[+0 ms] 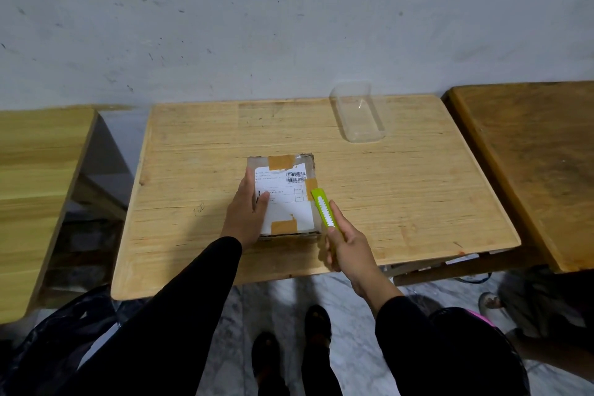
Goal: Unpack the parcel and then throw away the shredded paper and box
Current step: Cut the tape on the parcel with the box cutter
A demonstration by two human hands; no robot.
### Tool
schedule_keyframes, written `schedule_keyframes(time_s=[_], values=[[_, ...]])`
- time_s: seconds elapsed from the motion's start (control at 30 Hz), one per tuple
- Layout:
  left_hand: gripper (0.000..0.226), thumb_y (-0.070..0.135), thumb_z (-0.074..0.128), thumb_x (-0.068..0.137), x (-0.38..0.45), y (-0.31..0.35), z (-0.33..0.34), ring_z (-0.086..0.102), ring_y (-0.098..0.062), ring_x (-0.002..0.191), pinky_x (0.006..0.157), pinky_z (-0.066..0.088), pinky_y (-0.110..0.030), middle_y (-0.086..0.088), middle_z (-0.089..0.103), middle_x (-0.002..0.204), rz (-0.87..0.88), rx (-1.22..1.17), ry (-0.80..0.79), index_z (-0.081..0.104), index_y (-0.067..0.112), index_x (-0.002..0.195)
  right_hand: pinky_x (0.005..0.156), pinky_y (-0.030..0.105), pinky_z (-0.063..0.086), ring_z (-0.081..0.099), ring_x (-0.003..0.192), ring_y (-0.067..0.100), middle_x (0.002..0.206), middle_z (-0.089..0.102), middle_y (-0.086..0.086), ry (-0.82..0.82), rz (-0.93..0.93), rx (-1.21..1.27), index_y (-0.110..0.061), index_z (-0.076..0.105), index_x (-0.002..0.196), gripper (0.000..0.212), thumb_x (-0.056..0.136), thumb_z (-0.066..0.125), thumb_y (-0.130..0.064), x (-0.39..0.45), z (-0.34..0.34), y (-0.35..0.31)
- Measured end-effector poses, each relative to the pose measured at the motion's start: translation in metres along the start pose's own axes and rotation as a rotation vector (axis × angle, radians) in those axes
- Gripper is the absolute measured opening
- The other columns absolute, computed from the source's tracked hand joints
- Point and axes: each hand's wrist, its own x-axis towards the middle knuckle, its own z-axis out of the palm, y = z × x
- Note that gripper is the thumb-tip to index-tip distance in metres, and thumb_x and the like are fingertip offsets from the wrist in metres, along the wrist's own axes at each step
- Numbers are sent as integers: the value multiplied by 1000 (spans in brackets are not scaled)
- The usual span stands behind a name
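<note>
Scuffed grey wall rises behind a pale wooden bench [401, 190], which has another wooden surface on either side of it. Near the middle of the bench sits the parcel [289, 183], a small cardboard box sealed with brown tape and carrying a white shipping label with barcodes. The left hand [249, 209] lies flat and open against the box's left side and top, thumb resting on the label, its grip released rather than curled around anything. The right hand [345, 249] is clenched around the handle of a green box cutter [323, 207], whose tip points at the right edge of the parcel near a strip of tape; whether the blade touches the cardboard cannot be told. Both arms wear black sleeves. A clear plastic tub [358, 117] stands empty toward the far right of the bench, well apart from the parcel. Below the bench edge, dark shoes stand on a marbled floor.
</note>
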Motion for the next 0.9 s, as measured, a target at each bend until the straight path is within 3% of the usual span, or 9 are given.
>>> schedule_keyframes(time_s=[0.1,0.17,0.23,0.37,0.43,0.5,0.67,0.83,0.9], values=[[62,33,38,98,0,0,0,32,-23,136,110,28,-35,-4,25,154,-2,0,-2,4,20,148,46,20,39,43,56,14,73,50,3,-54,20,-44,-47,23,140,56,100,35,-9,-3,-1,-3],[62,31,38,98,0,2,0,30,-23,137,110,25,-33,-5,25,154,2,-1,2,5,18,148,51,22,44,51,62,13,108,55,10,-97,40,-102,-48,14,142,61,100,34,-9,-4,-1,-5],[62,30,38,98,-1,3,-1,29,-22,138,110,24,-31,-5,24,154,7,-3,2,5,17,148,54,22,49,56,68,13,133,45,12,-117,53,-121,-48,11,143,66,99,35,-5,-6,-2,-5],[63,30,39,98,-1,2,-2,30,-22,138,110,25,-32,-4,25,154,5,-6,-11,4,18,148,58,17,52,59,76,18,106,57,11,-59,44,-91,-41,18,143,61,98,36,-3,-12,-2,-2],[63,30,39,98,-1,2,-2,29,-22,138,110,25,-32,-4,24,154,0,-10,-15,3,18,148,61,19,55,64,74,21,112,60,9,3,34,-68,-35,27,142,58,96,43,-4,-14,-4,2],[63,29,38,98,-2,4,-3,29,-22,138,110,25,-32,-4,24,154,0,-5,-22,3,18,148,58,21,57,66,68,17,108,62,3,49,18,-63,-29,35,140,56,92,53,-5,-15,-7,5],[62,31,38,98,-4,7,-3,31,-23,136,109,27,-33,-4,25,154,-5,-12,-24,3,19,148,53,15,55,55,42,2,67,61,-9,110,-15,8,-16,44,135,53,87,57,1,-15,-13,4],[62,30,38,98,-6,13,-5,34,-22,134,105,27,-27,-2,28,153,-18,-14,-22,5,20,148,66,17,57,55,47,-1,53,50,-16,138,-59,36,-16,38,138,53,90,52,3,2,-22,-12],[61,30,38,98,-7,15,-5,37,-21,131,101,29,-26,-2,30,151,-32,-12,-26,4,22,148,66,18,58,57,51,-1,62,54,-10,141,-68,56,-17,36,140,55,91,50,4,17,-25,-24]])
